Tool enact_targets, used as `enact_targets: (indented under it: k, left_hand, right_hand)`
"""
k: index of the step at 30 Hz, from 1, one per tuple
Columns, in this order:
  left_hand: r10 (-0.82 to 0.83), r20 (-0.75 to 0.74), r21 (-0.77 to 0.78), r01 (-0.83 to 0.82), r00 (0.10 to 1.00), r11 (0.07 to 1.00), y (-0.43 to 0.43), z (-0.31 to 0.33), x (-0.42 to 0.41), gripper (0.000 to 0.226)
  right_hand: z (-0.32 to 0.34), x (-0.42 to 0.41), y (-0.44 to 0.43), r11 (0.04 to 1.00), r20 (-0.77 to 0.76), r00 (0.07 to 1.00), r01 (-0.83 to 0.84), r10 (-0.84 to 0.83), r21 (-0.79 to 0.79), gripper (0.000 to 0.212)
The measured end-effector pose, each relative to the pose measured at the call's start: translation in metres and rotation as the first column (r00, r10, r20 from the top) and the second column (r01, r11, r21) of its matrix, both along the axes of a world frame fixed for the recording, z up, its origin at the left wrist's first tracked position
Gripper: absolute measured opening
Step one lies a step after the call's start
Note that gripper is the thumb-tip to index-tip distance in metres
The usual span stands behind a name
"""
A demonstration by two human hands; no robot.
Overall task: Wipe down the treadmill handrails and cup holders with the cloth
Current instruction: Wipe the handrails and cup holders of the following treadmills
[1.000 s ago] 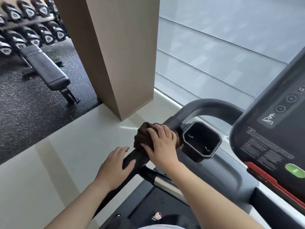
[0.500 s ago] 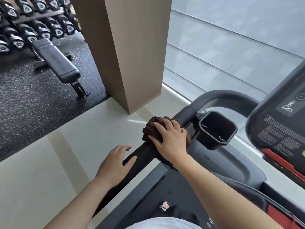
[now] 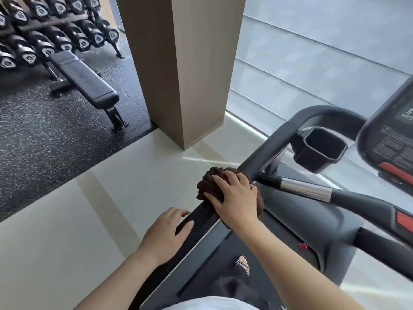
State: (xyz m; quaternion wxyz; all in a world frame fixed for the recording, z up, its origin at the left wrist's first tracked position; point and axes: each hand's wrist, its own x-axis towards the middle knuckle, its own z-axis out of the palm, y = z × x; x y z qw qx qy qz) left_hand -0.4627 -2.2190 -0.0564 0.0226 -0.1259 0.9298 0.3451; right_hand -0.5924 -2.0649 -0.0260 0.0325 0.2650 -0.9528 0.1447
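Along the handrail [image 3: 267,151]: both hands sit on the dark sloping bar at the treadmill's left side, the right one higher up the slope than the left.
Right arm: bare forearm reaches forward from the lower right, wrist roughly straight, palm facing down onto the bar.
Right hand [image 3: 234,198]: fingers spread a little and bent over a bunched dark brown cloth [image 3: 207,182], gripping it against the top of the handrail.
Cloth: wadded around the bar, bulging out beyond the fingertips and below the heel of the palm.
Left arm: bare forearm comes in from the bottom edge, angled up toward the lower stretch of the same bar.
Left hand [image 3: 165,233]: rests on the handrail just below the cloth, apart from it; fingers loosely extended over the far edge, thumb lying along the top, holding nothing.
Cup holder [image 3: 321,151]: black, open-topped, fixed beside the bar's upper bend, well above the cloth.
Console [image 3: 388,135]: at the right edge, beside the cup holder.
Surroundings: beige pillar [image 3: 183,63], black bench [image 3: 82,79] and dumbbells [image 3: 44,30] to the left.
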Motion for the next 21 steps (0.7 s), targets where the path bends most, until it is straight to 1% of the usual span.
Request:
enact_targets:
  k: [3, 5, 9, 11, 15, 17, 21]
  left_hand:
    - [0.028, 0.009, 0.055, -0.029, 1.000, 0.998, -0.010, -0.002, 0.025, 0.034]
    - [0.061, 0.015, 0.107, -0.062, 0.998, 0.992, -0.016, -0.003, 0.038, 0.032]
    - [0.128, 0.033, 0.178, -0.132, 0.991, 0.975, -0.021, -0.004, 0.054, 0.027]
    - [0.150, 0.039, 0.200, -0.155, 0.988, 0.967, -0.022, -0.003, 0.057, 0.025]
    - [0.159, 0.050, 0.216, -0.166, 0.986, 0.962, -0.025, -0.004, 0.063, 0.021]
    - [0.152, 0.056, 0.222, -0.160, 0.987, 0.962, -0.027, -0.007, 0.069, 0.019]
    - [0.189, 0.072, 0.258, -0.201, 0.979, 0.945, -0.031, -0.012, 0.082, 0.017]
  right_hand:
    - [-0.002, 0.029, -0.009, 0.999, 0.007, 0.999, 0.045, -0.045, -0.015, 0.045]
    - [-0.004, 0.051, -0.017, 0.999, 0.007, 0.999, 0.039, -0.039, -0.033, 0.045]
    - [-0.007, 0.071, -0.031, 0.999, -0.047, 0.998, 0.028, -0.031, -0.046, 0.041]
    - [-0.003, 0.062, -0.040, 0.999, -0.024, 0.999, 0.035, -0.035, -0.021, 0.040]
    - [0.002, 0.056, -0.053, 0.996, -0.001, 1.000, -0.001, 0.001, 0.086, 0.041]
    - [0.001, 0.066, -0.049, 0.998, 0.002, 1.000, 0.013, -0.013, 0.058, 0.041]
    - [-0.009, 0.103, -0.039, 0.995, -0.034, 0.997, 0.063, -0.066, -0.083, 0.041]
